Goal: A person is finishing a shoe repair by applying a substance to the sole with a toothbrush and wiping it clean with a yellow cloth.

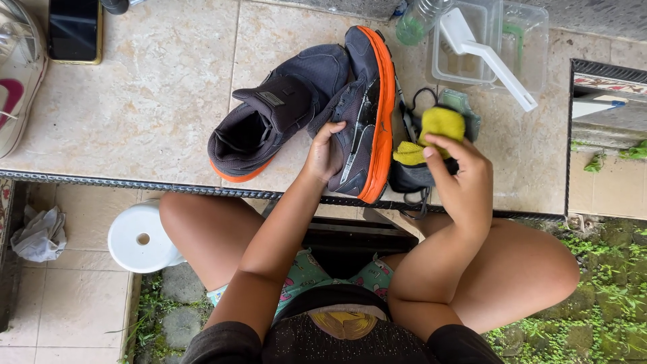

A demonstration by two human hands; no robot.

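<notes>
Two dark grey shoes with orange soles lie on a tiled ledge. One shoe (269,111) rests on its side at the left with its opening toward me. My left hand (325,154) grips the other shoe (367,111), which stands on its edge with the orange sole to the right. My right hand (458,178) pinches a yellow sponge (435,128) just right of that sole. Under the sponge lie dark insoles and black laces (411,176).
Clear plastic containers (488,47) with a white brush (488,57) stand at the back right, beside a green-tinted bottle (414,23). A phone (74,30) and a white shoe (17,74) lie at the back left. A white round object (141,236) sits by my left knee.
</notes>
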